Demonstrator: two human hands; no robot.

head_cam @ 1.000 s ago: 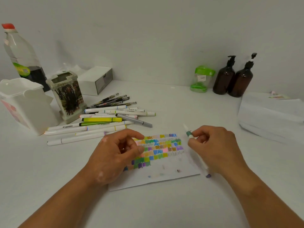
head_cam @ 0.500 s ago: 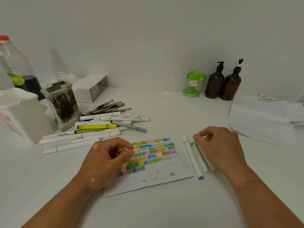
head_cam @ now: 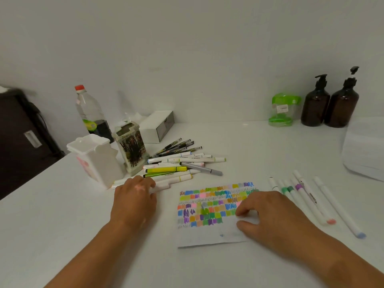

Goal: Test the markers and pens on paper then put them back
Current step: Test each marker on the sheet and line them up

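The left hand (head_cam: 135, 201) has left the paper (head_cam: 207, 239) and now lies over the nearest white markers at the front edge of the marker pile (head_cam: 176, 169). Its fingers are hidden, so whether its grip has closed on one cannot be told. The right hand (head_cam: 270, 219) has come onto the paper's right side, grip apart, fingertips and thumb pressing the sheet. Just right of the paper lies a row of white markers (head_cam: 309, 199). Bare counter (head_cam: 62, 235) spreads leftward to its edge and in front of the sheet. Behind the pile stand a white container (head_cam: 97, 161) and a patterned pen holder (head_cam: 132, 148).
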